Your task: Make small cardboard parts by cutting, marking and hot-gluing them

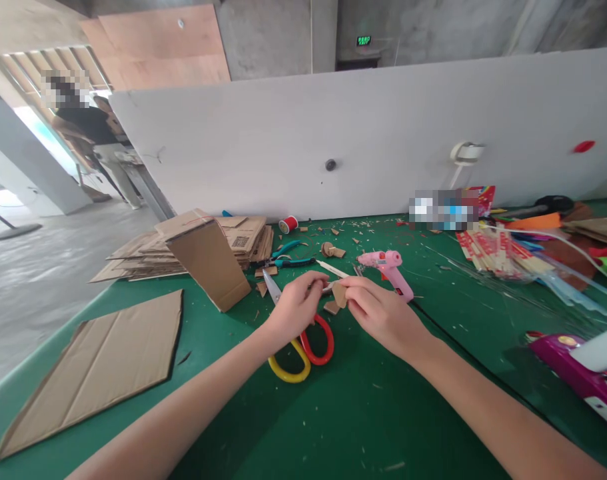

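Observation:
My right hand (380,308) pinches a small piece of cardboard (340,295) between thumb and fingertips. Just left of it is my left hand (299,301), its fingers closed; a thin pale sliver shows at their tips, too small to name. Under my left hand lie scissors (317,341) with one red and one yellow handle, partly hidden. A pink hot glue gun (389,265) rests on its side behind my right hand. Beyond my fingers are a white-handled tool (333,269), a cardboard scrap (332,307) on the table and small round cardboard bits (327,249).
On the green table (323,427) stand a folded cardboard piece (210,263) and a cardboard stack (138,250); a flat sheet (116,360) lies left. Teal-handled pliers (293,262) and red thread (288,224) sit behind. A purple iron (578,367) is right. People (90,127) stand far left.

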Action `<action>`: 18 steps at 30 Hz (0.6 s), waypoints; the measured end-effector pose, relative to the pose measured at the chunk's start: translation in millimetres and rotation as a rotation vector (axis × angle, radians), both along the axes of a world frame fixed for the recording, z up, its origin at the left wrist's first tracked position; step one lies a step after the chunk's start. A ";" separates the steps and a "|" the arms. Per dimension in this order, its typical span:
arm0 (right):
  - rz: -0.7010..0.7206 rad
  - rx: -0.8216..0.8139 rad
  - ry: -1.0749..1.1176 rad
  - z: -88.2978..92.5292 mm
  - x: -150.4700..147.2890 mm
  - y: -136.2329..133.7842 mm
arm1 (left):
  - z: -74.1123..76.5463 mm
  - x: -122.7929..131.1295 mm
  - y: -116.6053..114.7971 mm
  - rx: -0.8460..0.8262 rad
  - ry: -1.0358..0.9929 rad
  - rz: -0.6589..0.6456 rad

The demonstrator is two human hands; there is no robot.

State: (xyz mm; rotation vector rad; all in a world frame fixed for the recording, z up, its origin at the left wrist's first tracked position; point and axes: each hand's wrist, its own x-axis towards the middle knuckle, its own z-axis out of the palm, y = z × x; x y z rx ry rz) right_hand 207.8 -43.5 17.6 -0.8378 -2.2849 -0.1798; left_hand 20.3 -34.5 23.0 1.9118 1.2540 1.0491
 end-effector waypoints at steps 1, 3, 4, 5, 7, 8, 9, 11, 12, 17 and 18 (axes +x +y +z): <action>0.002 0.002 -0.009 -0.3 -0.2 0.1 | 3.3 -0.9 -0.1 -0.114 -0.075 -0.043; 0.017 0.007 -0.022 -0.2 -1.0 0.3 | 8.6 -1.9 0.1 -0.259 -0.172 -0.189; 0.028 0.013 -0.029 0.5 -1.3 0.5 | 10.1 -2.3 0.5 -0.288 -0.204 -0.237; 0.037 0.028 -0.033 1.6 -1.1 1.0 | 10.7 -2.6 1.1 -0.298 -0.230 -0.251; 0.030 0.074 -0.030 5.1 1.3 2.7 | 9.7 -3.8 2.5 -0.302 -0.271 -0.197; 0.011 0.104 -0.016 7.2 3.6 3.8 | 8.6 -4.8 3.3 -0.306 -0.285 -0.158; -0.013 0.134 0.005 9.4 6.5 5.1 | 7.3 -6.0 4.1 -0.315 -0.289 -0.126; -0.068 0.176 0.055 13.0 12.5 7.3 | 4.8 -9.1 5.5 -0.328 -0.287 -0.079; -0.096 0.185 0.079 14.1 14.8 8.1 | 3.7 -10.7 6.0 -0.329 -0.287 -0.058; -0.210 0.037 0.034 10.3 7.9 5.4 | 0.6 -17.7 6.3 -0.306 -0.236 -0.003; -0.248 -0.010 -0.042 8.6 3.6 3.7 | 0.3 -19.0 6.5 -0.300 -0.222 0.007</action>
